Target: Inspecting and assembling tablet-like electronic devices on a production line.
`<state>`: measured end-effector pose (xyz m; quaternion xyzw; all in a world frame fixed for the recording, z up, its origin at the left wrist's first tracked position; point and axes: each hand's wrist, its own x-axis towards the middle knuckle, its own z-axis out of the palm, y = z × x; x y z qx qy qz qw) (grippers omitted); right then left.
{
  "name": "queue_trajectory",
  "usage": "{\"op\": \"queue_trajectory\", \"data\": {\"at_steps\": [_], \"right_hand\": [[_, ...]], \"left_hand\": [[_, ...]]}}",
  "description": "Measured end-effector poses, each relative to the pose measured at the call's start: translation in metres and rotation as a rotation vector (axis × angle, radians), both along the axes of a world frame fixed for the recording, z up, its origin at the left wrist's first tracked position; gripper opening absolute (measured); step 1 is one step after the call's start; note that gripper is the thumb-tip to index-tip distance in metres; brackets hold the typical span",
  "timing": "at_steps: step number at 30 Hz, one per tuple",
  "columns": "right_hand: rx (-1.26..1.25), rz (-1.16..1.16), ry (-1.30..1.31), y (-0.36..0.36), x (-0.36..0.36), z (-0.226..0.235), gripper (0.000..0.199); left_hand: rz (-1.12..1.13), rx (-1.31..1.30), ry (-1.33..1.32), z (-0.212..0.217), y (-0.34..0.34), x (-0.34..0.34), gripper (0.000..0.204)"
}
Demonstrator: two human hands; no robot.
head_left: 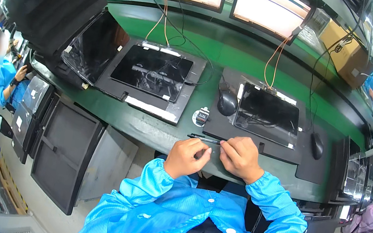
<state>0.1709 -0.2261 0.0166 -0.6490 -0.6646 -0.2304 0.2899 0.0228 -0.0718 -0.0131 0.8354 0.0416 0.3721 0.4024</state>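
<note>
Both my hands are close together at the front edge of the green bench [145,127]. My left hand [185,157] is closed, its fingers curled toward the thumb; whatever may be inside is hidden. My right hand [241,159] is closed too, thumb and fingertips pinched together and pointing left. Just beyond them a black pen [203,139] lies across the bench edge, its right end meeting my right fingertips. Whether the fingers grip it, I cannot tell. A small black-and-silver counter [202,116] sits beyond the pen.
Two dark screen panels, one at left [153,71] and one at right [268,114], lie on black pads with cables attached. Two mice, one near [227,103] and one farther right [317,146], flank the right panel. Lit monitors [271,7] stand behind. Black trays [68,146] lean at left.
</note>
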Motion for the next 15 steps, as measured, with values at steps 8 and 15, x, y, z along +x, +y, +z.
{"op": "queue_trajectory", "data": {"at_steps": [8, 15], "right_hand": [[-0.116, -0.082, 0.072, 0.0, 0.002, -0.003, 0.024], [-0.146, -0.098, 0.121, 0.0, 0.007, -0.01, 0.022]], "left_hand": [[0.006, -0.001, 0.101, -0.005, -0.001, 0.0, 0.02], [0.012, -0.047, 0.105, -0.005, 0.001, 0.004, 0.018]]}}
